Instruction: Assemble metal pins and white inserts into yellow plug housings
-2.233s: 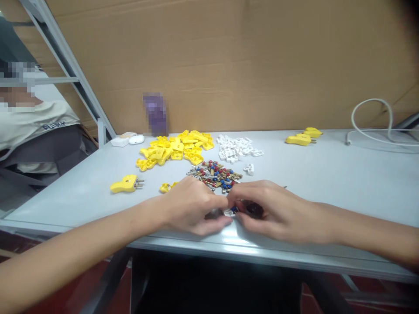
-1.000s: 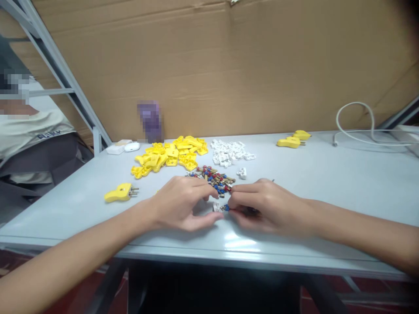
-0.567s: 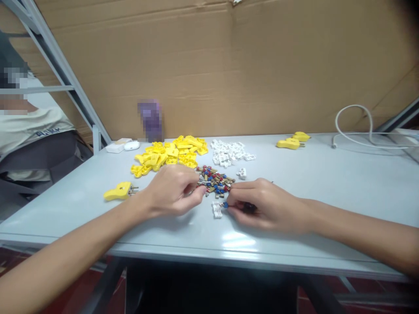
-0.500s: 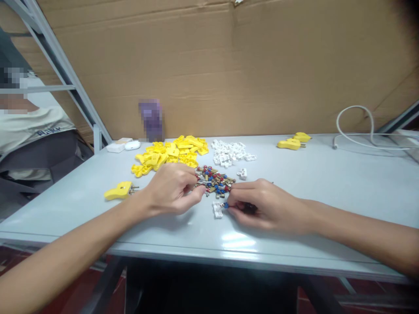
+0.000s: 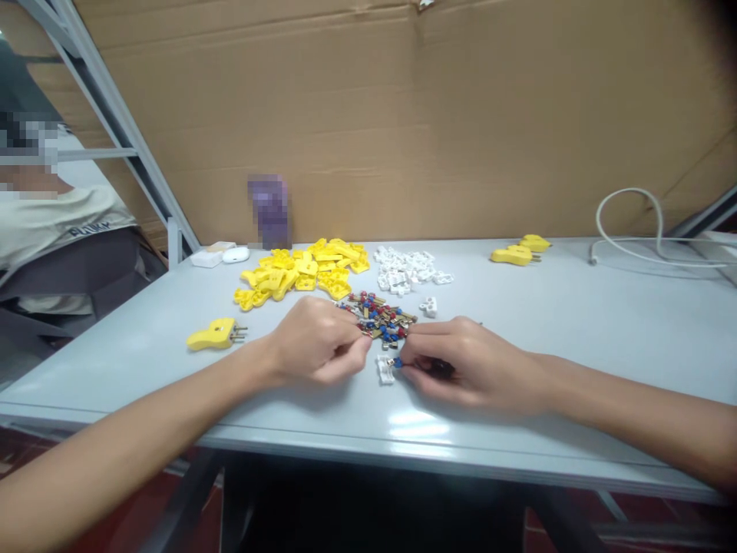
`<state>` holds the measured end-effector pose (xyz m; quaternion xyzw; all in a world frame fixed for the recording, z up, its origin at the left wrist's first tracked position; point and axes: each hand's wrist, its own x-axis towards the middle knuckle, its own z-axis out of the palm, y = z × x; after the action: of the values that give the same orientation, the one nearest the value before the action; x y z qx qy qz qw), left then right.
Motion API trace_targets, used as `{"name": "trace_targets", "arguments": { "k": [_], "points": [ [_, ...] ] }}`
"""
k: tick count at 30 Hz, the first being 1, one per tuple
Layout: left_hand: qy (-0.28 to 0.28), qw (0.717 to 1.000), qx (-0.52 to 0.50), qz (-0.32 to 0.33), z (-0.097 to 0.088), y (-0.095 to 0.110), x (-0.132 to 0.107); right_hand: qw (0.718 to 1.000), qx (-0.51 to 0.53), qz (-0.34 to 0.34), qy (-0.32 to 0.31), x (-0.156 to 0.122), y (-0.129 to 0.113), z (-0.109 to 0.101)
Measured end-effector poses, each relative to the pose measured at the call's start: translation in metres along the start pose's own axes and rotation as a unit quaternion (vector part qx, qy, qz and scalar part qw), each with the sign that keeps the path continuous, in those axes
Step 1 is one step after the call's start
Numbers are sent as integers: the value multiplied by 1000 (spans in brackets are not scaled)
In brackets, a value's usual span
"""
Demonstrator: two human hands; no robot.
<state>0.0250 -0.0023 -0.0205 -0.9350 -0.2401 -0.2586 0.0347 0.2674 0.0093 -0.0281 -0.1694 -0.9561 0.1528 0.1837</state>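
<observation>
Right hand (image 5: 475,367) pinching blue-tipped pin (image 5: 396,362), pale grey table (image 5: 576,307), cardboard wall (image 5: 461,130) behind

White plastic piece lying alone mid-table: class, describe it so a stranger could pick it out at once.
On the pale grey table, find the heap of white plastic pieces behind the pile of brass pins. One white piece lies alone, right of the pins, separated from the heap.

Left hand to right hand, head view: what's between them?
Head view: a white plastic insert with a blue-tipped pin, at the fingertips of the right hand, apart from the left hand.
</observation>
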Motion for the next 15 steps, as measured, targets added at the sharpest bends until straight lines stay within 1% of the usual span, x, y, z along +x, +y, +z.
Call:
{"name": "trace_targets", "arguments": {
  "k": [3, 9, 11, 15],
  "points": [
    [-26, 999, -25, -7, 0, 4, 2, 1000, -3, -4, -1, 0, 1, 0],
    [-50, 995, -72, -46, 0, 11, 5, 1000, 8, -26, 12, 0, -2, 0],
    [-55, 994, -83, -36, 0, 12, 5, 999, 11, -32, 9, 0, -3, 0],
    [-64, 995, -72, -7, 0, 11, 3, 999, 3, -36, 2, -1, -3, 1]
  ]
}}
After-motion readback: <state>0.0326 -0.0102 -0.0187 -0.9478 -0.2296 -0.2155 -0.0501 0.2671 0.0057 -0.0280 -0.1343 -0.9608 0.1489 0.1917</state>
